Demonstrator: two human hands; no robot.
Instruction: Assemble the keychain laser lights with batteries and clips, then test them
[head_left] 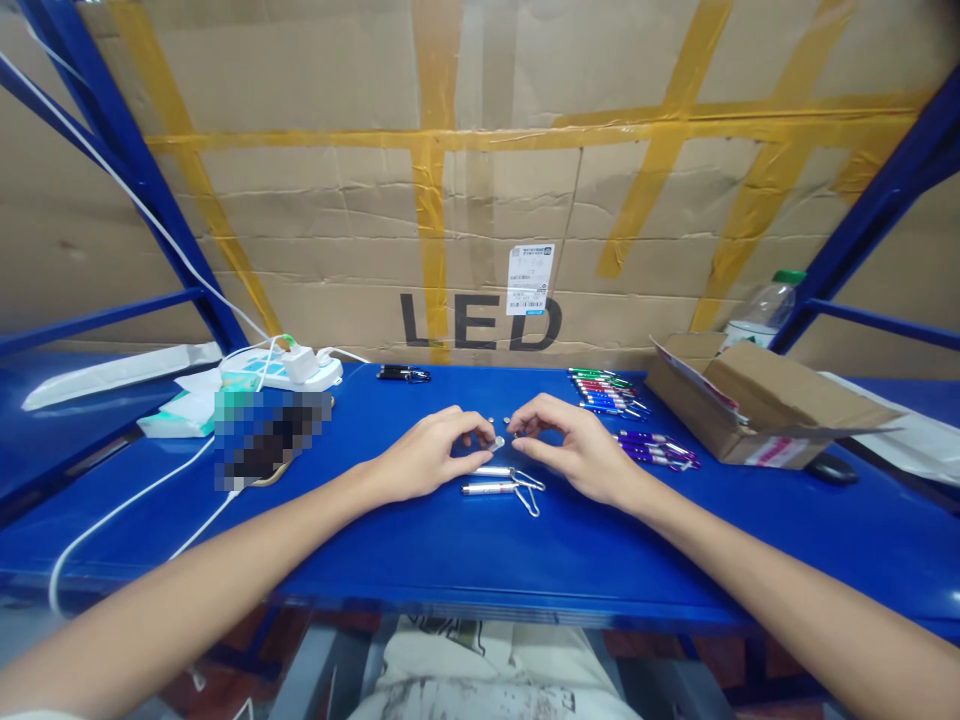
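A smooth, glossy finish is shown by the blue desk (420, 565). Shiny metal is seen on the silver tubes (487, 489), creased cardboard on the large carton (337, 230)

Two tubes (487, 489) lie foremost on the table (450, 560), right of a phone (276, 445) and left of a box (780, 400).

The blue bench (487, 565) lies open from the two slim silver clip-ended cylinders (489, 489) to mid front edge. An open brown cardboard box (776, 400) blocks the back right; white cables (204, 525) obstruct the front left.
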